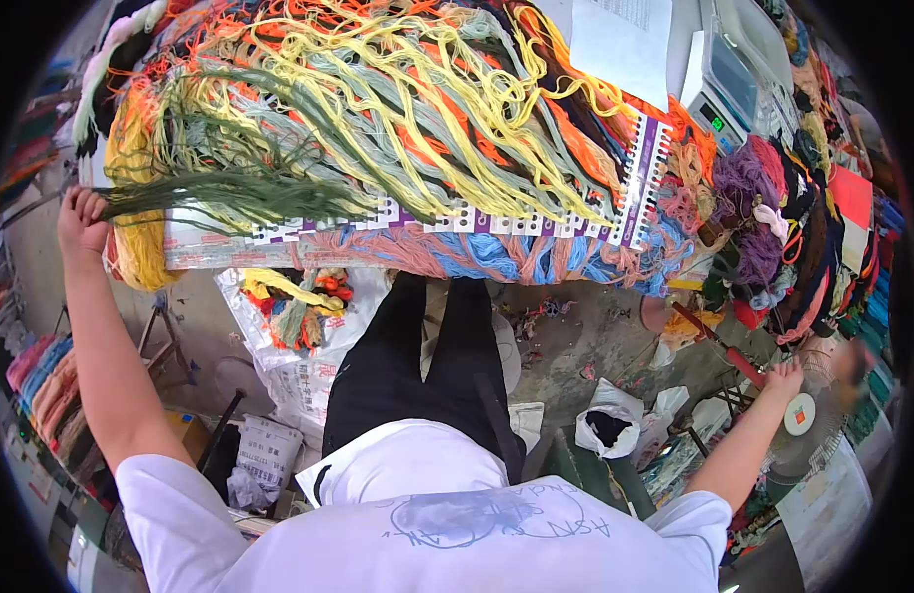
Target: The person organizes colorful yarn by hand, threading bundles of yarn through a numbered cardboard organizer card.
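Observation:
At the left end of the table, my left hand [83,219] is closed around the end of a hank of dark green thread [249,195]. The hank stretches right from my fist and fans out over yellow, grey-green and orange threads [407,109]. Under these lie white cards [640,178] with purple stripes and holes along their edges, the threads hanging at the holes. Out to the right and low, my right hand [785,379] has its fingers curled together beside the end of a long red bar [739,361]; what they hold, if anything, I cannot tell.
Pink and blue yarn [536,255] runs along the table's front edge. A digital scale [722,94] and a paper sheet [620,44] are at the back right. Purple yarn [748,188] is heaped to the right. A fan [823,420] stands by my right arm; a white bag [610,420] is on the floor.

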`<action>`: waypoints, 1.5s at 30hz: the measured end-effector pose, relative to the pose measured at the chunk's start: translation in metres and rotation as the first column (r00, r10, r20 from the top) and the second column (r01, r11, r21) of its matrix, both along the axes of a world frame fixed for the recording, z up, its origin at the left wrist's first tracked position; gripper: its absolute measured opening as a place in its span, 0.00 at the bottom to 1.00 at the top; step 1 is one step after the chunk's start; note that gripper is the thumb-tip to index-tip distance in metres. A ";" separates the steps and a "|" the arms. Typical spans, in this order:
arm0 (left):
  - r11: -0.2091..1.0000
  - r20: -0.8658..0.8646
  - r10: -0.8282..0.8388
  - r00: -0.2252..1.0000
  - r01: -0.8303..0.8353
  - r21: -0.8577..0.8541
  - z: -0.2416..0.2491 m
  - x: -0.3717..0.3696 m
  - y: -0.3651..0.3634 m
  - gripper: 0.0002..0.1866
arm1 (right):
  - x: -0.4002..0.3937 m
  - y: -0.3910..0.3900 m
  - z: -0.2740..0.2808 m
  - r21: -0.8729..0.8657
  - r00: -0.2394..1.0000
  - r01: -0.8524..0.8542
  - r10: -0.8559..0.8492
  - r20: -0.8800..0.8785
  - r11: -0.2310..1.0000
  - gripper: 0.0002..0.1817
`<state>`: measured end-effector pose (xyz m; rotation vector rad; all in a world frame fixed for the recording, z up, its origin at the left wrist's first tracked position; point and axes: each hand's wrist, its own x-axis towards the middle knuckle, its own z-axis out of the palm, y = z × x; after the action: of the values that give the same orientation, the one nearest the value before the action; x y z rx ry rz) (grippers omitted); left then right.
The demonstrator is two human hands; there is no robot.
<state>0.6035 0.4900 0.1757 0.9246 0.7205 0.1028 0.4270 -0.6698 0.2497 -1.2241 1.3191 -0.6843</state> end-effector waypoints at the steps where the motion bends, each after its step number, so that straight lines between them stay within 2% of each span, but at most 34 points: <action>1: 0.998 -0.006 -0.050 0.999 0.050 0.045 0.017 0.001 -0.068 0.14 | 0.012 0.042 0.014 -0.186 0.988 -0.153 0.145 -0.055 0.971 0.13; 2: 0.991 -0.017 -0.101 0.995 0.102 0.091 0.030 0.009 -0.136 0.14 | 0.046 0.126 0.012 -0.224 0.974 -0.224 0.208 -0.094 0.948 0.19; 3: 0.962 -0.041 -0.272 0.961 0.273 0.021 0.012 0.000 -0.168 0.08 | 0.055 0.166 -0.005 -0.144 0.919 -0.391 0.379 -0.106 0.909 0.18; 4: 0.934 -0.069 -0.306 0.950 0.313 0.170 0.003 -0.015 -0.234 0.07 | 0.061 0.206 -0.031 0.007 0.815 -0.579 0.579 -0.008 0.815 0.17; 5: 0.846 -0.121 -0.503 0.856 0.516 0.133 -0.023 -0.031 -0.270 0.13 | 0.077 0.284 -0.048 0.069 0.780 -0.611 0.615 -0.116 0.789 0.16; 6: 0.755 -0.348 -0.597 0.723 0.653 0.060 -0.026 -0.037 -0.327 0.13 | 0.069 0.314 -0.098 -0.052 0.604 -0.795 0.783 -0.149 0.604 0.16; 7: 0.707 -0.416 -0.656 0.630 0.706 -0.045 -0.047 -0.049 -0.363 0.13 | 0.071 0.372 -0.122 0.082 0.599 -0.790 0.793 -0.110 0.608 0.14; 8: 0.677 -0.335 -0.723 0.605 0.716 -0.170 -0.072 -0.063 -0.392 0.14 | 0.080 0.424 -0.127 0.157 0.505 -0.826 0.835 -0.221 0.541 0.13; 9: 0.563 -0.455 -0.757 0.469 0.821 -0.091 -0.093 -0.072 -0.416 0.14 | 0.076 0.447 -0.160 0.213 0.361 -0.894 0.915 -0.179 0.394 0.12; 10: 0.519 -0.479 -0.735 0.480 0.853 0.056 -0.119 -0.085 -0.437 0.15 | 0.075 0.479 -0.180 0.048 0.304 -0.946 0.929 -0.212 0.321 0.11; 11: 0.458 -0.497 -0.715 0.492 0.866 0.199 -0.139 -0.094 -0.452 0.15 | 0.076 0.502 -0.191 0.085 0.271 -0.952 0.939 -0.210 0.294 0.10; 13: 0.477 -0.520 -0.686 0.509 0.854 0.206 -0.152 -0.099 -0.467 0.14 | 0.075 0.529 -0.205 -0.028 0.244 -0.969 0.920 -0.307 0.247 0.09; 14: 0.544 -0.504 -0.660 0.557 0.817 0.191 -0.153 -0.099 -0.472 0.11 | 0.074 0.537 -0.210 -0.003 0.259 -0.962 0.907 -0.331 0.274 0.08; 17: 0.565 -0.437 -0.722 0.537 0.821 0.076 -0.149 -0.094 -0.473 0.08 | 0.071 0.547 -0.216 0.030 0.283 -0.949 0.888 -0.361 0.315 0.07; 20: 0.642 -0.415 -0.702 0.580 0.767 -0.014 -0.138 -0.090 -0.479 0.07 | 0.069 0.547 -0.215 0.027 0.313 -0.936 0.867 -0.387 0.350 0.05; 22: 0.675 -0.366 -0.697 0.617 0.736 -0.047 -0.140 -0.090 -0.480 0.06 | 0.066 0.548 -0.208 -0.146 0.292 -0.956 0.872 -0.392 0.254 0.04; 24: 0.707 -0.367 -0.670 0.646 0.705 -0.050 -0.138 -0.090 -0.480 0.07 | 0.058 0.548 -0.209 -0.179 0.282 -0.956 0.899 -0.335 0.233 0.04; 25: 0.707 -0.366 -0.670 0.646 0.705 -0.051 -0.137 -0.090 -0.480 0.07 | 0.056 0.546 -0.211 -0.271 0.272 -0.944 0.911 -0.308 0.190 0.05; 26: 0.732 -0.401 -0.643 0.652 0.677 -0.075 -0.136 -0.090 -0.482 0.07 | 0.054 0.545 -0.209 -0.360 0.259 -0.921 0.923 -0.285 0.148 0.07; 27: 0.756 -0.435 -0.617 0.656 0.647 -0.096 -0.135 -0.090 -0.483 0.06 | 0.054 0.543 -0.209 -0.360 0.259 -0.922 0.922 -0.288 0.146 0.07; 28: 0.756 -0.432 -0.618 0.656 0.647 -0.099 -0.141 -0.092 -0.484 0.06 | 0.055 0.541 -0.209 -0.340 0.246 -0.930 0.927 -0.283 0.143 0.07; 29: 0.755 -0.424 -0.598 0.680 0.655 -0.015 -0.145 -0.093 -0.485 0.06 | 0.056 0.540 -0.205 -0.317 0.234 -0.938 0.931 -0.278 0.141 0.08; 30: 0.750 -0.415 -0.578 0.703 0.658 0.070 -0.149 -0.096 -0.484 0.06 | 0.057 0.538 -0.201 -0.173 0.202 -0.971 0.949 -0.242 0.162 0.11; 31: 0.746 -0.432 -0.555 0.710 0.655 0.118 -0.152 -0.099 -0.477 0.06 | 0.058 0.536 -0.195 -0.171 0.203 -0.972 0.948 -0.244 0.164 0.11; 33: 0.826 -0.423 -0.520 0.742 0.562 -0.031 -0.125 -0.093 -0.454 0.07 | 0.068 0.533 -0.184 -0.246 0.052 -0.963 0.820 -0.570 -0.109 0.15; 34: 0.850 -0.344 -0.522 0.780 0.511 -0.130 -0.118 -0.093 -0.439 0.08 | 0.072 0.530 -0.183 -0.243 0.009 -0.951 0.771 -0.636 -0.190 0.15; 35: 0.854 -0.302 -0.504 0.809 0.417 -0.310 -0.109 -0.094 -0.425 0.07 | 0.074 0.527 -0.186 -0.243 0.014 -0.953 0.772 -0.635 -0.182 0.15; 37: 0.776 -0.264 -0.465 0.845 0.245 -0.581 -0.088 -0.093 -0.407 0.06 | 0.081 0.523 -0.192 -0.238 -0.020 -0.928 0.675 -0.738 -0.287 0.10; 39: 0.538 -0.044 -0.527 0.849 0.292 -0.791 -0.086 -0.097 -0.394 0.04 | 0.085 0.524 -0.188 -0.235 -0.019 -0.923 0.645 -0.764 -0.306 0.07; 40: 0.438 0.030 -0.556 0.831 0.323 -0.839 -0.094 -0.099 -0.391 0.09 | 0.085 0.524 -0.185 -0.303 0.022 -0.893 0.640 -0.768 -0.333 0.07; 42: 0.443 0.096 -0.648 0.755 0.476 -0.760 -0.087 -0.094 -0.405 0.17 | 0.088 0.524 -0.178 -0.367 0.065 -0.856 0.628 -0.776 -0.365 0.07; 43: 0.489 0.020 -0.746 0.666 0.567 -0.663 -0.083 -0.088 -0.417 0.21 | 0.090 0.525 -0.173 -0.465 0.091 -0.814 0.714 -0.695 -0.349 0.07; 44: 0.516 -0.041 -0.816 0.576 0.695 -0.500 -0.087 -0.085 -0.432 0.21 | 0.089 0.527 -0.170 -0.556 0.105 -0.766 0.791 -0.602 -0.322 0.08; 45: 0.502 -0.125 -0.863 0.489 0.803 -0.322 -0.091 -0.082 -0.447 0.21 | 0.085 0.529 -0.170 -0.510 0.046 -0.804 0.824 -0.565 -0.305 0.08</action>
<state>0.5218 0.0434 0.0844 0.9943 0.4329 -1.0111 0.5123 -0.1410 0.0797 -2.4416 -0.4139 -0.0499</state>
